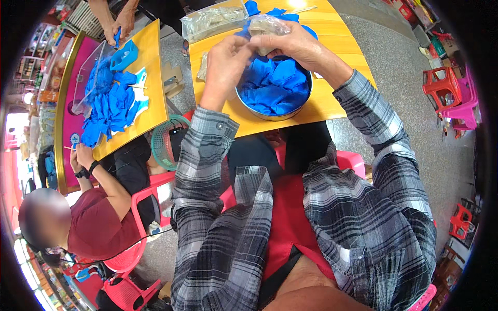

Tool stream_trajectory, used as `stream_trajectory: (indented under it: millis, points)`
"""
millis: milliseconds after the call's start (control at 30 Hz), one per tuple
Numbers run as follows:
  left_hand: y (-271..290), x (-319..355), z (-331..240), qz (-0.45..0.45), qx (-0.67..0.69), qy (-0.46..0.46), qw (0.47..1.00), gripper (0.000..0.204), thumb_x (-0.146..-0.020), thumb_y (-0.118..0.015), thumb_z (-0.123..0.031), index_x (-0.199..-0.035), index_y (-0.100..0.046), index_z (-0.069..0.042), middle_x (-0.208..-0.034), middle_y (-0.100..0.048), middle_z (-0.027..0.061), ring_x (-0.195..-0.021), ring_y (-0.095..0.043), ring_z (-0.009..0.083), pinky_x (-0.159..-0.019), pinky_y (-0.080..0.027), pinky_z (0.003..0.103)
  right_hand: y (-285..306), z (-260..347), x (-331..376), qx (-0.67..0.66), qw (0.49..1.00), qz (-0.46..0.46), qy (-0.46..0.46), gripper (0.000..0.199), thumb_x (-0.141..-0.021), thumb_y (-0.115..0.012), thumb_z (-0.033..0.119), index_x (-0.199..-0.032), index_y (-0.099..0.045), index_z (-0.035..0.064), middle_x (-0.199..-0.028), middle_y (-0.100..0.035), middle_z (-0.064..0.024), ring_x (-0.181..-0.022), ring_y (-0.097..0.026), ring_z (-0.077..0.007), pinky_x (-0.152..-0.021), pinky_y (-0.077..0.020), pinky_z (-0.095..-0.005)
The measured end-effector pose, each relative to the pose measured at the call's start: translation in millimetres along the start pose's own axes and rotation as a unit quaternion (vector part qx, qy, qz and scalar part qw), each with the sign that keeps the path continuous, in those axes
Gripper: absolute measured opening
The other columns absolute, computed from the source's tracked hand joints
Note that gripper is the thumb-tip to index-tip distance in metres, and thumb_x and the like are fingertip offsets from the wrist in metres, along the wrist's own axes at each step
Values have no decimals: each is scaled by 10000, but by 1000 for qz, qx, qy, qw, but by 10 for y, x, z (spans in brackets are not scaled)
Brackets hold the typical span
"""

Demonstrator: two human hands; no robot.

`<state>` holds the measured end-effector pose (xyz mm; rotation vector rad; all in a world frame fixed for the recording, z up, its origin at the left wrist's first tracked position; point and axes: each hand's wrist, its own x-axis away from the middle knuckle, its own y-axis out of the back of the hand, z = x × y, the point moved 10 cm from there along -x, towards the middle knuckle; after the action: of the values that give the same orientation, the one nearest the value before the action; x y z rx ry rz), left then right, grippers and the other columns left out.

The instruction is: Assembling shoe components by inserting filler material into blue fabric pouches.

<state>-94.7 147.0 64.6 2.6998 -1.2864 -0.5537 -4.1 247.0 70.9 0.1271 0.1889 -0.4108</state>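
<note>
**Both hands close on a small clear bag above the bowl of blue wraps**

Well off to the left of the hands, on a separate yellow table (148,44), lies a heap of blue pieces (111,106), with another person's hands (118,26) at its far end and a second person's hand (83,155) at its near end.

The left hand (225,65) is raised over the near yellow table (332,103), fingers curled narrow, its fingertips pinching the left end of a small clear bag (265,26). The bag sits between the two hands and slightly beyond them, its long axis running roughly left to right. It looks like thin, crinkled plastic holding greyish-brown contents; what these are cannot be told from this view.

The right hand (295,44) wraps over the bag from the right and from above, fingers closed around it, and seems to carry most of it, so it is the nearer hand.

Directly below both hands stands a round metal bowl (306,106) filled with folded blue wraps (275,85). Beyond the left hand lies a larger clear bag (212,20) with similar contents.
</note>
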Motion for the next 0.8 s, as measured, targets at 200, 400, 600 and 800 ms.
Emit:
stream_trajectory:
  millis: [200, 400, 600, 800]
  points:
    - [-34, 12, -46, 43, -19, 16, 999, 167, -896, -643, -137, -943, -637, 23, -761, -627, 21, -633, -537, 58, -577, -435, 192, 38, 8, 26, 102, 992, -41, 62, 439, -777, -730, 202, -1147, -573, 24, -942, -661, -91, -834, -633, -163, -721, -505, -285]
    - [-57, 62, 38, 5, -14, 8, 1000, 190, -925, -614, -198, -939, -599, -9, -724, -583, -1, -609, -507, 44, -553, -414, 192, 41, 297, 96, 233, 943, -153, 181, 475, -785, -709, 140, -1221, -546, 48, -1005, -637, -79, -871, -627, -181, -750, -516, -308]
    - [-25, 115, -14, -29, -100, -47, 993, 250, -942, -595, -282, -917, -569, -34, -721, -564, -7, -600, -490, 32, -521, -387, 173, -63, -212, 39, -130, 989, -48, -57, 311, -827, -663, 155, -1117, -608, 54, -1018, -648, -51, -927, -638, -191, -830, -535, -356]
    - [54, 105, 81, 17, 6, 1, 1000, 231, -892, -675, -246, -916, -555, -49, -707, -579, 0, -574, -513, 32, -508, -397, 163, -194, -204, 17, -198, 978, 22, -57, 261, -844, -642, 189, -1061, -639, 44, -1023, -642, -57, -943, -630, -172, -874, -527, -367]
